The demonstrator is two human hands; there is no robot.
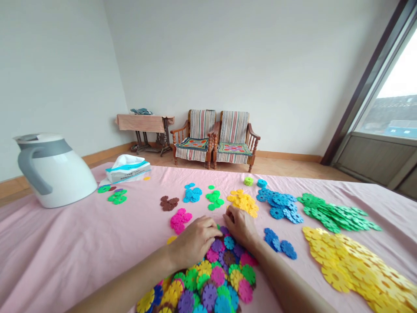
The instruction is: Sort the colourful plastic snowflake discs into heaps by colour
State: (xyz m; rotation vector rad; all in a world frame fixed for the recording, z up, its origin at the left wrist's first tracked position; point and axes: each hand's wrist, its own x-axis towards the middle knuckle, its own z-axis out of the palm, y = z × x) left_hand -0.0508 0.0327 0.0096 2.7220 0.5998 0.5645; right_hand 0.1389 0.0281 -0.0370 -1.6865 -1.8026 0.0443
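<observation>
My left hand (199, 240) rests at the far end of a mixed pile of colourful plastic snowflake discs (210, 295). Its fingers are curled closed beside the purple pieces, and whatever they hold is hidden. My right hand (241, 225) is closed too, with its fingertips near a heap of yellow discs (243, 201); I cannot make out what is in it. Small groups sorted by colour lie around both hands: pink discs (180, 221), brown discs (169, 203), light blue discs (192, 193), bright green discs (214, 200) and dark blue discs (280, 245).
On the pink tablecloth (130, 243), a white kettle (65, 174) and a tissue box (128, 168) stand at the left. Larger blue (282, 204), green (335, 213) and yellow disc piles (361, 269) spread to the right. Two wooden chairs (234, 150) are beyond the table.
</observation>
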